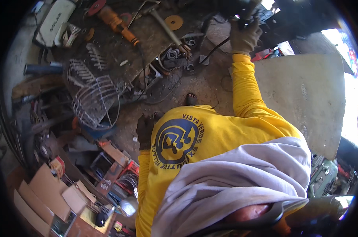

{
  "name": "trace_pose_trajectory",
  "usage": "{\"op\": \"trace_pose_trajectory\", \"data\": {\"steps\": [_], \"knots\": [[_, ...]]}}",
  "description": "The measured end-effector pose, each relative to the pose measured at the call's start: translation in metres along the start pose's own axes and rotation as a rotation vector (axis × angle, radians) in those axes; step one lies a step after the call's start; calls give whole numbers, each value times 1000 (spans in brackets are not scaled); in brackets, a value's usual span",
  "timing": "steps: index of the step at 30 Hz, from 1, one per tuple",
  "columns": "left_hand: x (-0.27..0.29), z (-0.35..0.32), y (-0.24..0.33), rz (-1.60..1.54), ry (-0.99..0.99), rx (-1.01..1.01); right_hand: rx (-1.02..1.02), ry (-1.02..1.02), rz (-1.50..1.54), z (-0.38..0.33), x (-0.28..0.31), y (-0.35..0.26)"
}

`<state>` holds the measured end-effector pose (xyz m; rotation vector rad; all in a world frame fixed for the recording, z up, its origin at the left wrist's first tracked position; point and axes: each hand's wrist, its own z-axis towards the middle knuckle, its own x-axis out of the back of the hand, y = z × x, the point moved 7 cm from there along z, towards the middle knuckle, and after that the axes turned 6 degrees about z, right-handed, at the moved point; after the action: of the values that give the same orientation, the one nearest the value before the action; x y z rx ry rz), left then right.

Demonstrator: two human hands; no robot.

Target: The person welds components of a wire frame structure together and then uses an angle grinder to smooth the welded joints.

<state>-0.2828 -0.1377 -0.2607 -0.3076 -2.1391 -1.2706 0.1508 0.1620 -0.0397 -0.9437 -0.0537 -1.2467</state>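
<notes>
My right hand [245,37], in a pale work glove, reaches up to the top of the head view. Its fingers wrap round part of a dark metal thing [246,15], too shadowed to name. A black cable [219,48] runs to the floor beside this hand. My left hand [145,132], in a dark glove, hangs low beside my body near a round wire rack [96,100]. Its fingers blur into shadow, and I see nothing held there. Both arms wear yellow sleeves.
On the dark worktable [119,59] lie an orange angle grinder [115,23], a brown disc [173,22] and a long metal bar clamp [167,29]. Metal rings [172,54] clutter its edge. A large pale board [305,94] stands right. Cardboard boxes [48,189] and shelved tools fill the lower left.
</notes>
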Motion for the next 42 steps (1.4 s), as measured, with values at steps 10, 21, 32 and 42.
{"op": "trace_pose_trajectory", "data": {"steps": [10, 21, 32, 42], "knots": [[-35, -1, -125, -47, -54, 153, 26, 189, 29, -44, -8, 6], [2, -33, -19, 163, 17, 161, 193, -892, 672, -131, -166, -220], [-18, -137, -90, -230, 399, 198, -488, -1646, 555, -179, -337, -192], [54, 44, 129, 224, 225, -135, -664, -1486, 896, -170, -272, -218]]}}
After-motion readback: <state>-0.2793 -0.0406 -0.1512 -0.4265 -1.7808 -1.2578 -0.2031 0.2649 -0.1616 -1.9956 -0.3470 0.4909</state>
